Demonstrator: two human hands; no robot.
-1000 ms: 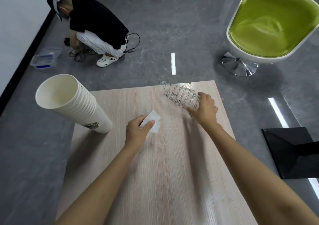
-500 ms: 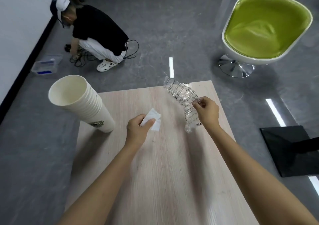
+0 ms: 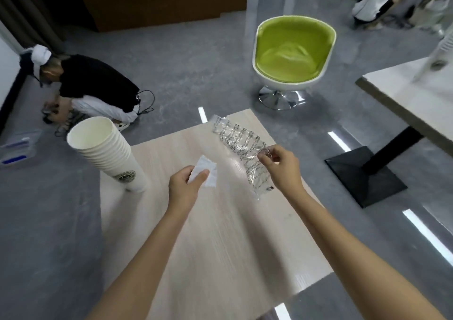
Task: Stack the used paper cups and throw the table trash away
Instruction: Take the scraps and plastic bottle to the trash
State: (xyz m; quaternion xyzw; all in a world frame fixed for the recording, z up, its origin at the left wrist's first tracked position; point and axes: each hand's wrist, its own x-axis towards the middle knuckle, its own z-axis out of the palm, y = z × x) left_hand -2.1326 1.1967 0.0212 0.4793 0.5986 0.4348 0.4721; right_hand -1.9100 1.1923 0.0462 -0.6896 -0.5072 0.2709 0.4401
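Though close, wrapper (image 3: 235,138) lettering illegible.

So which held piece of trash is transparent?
The printed plastic wrapper pinched by the right hand; the tissue in the left hand is opaque white.

Pale wood-grain rectangular tabletop (image 3: 220,246) over grey glossy floor (image 3: 49,221). Directly on it: one tall stack of white paper cups (image 3: 115,158), round green logo on the bottom cup, standing at 10 o'clock by the left edge, mouth up, leaning toward 10 o'clock. Glare patch at 5 o'clock.
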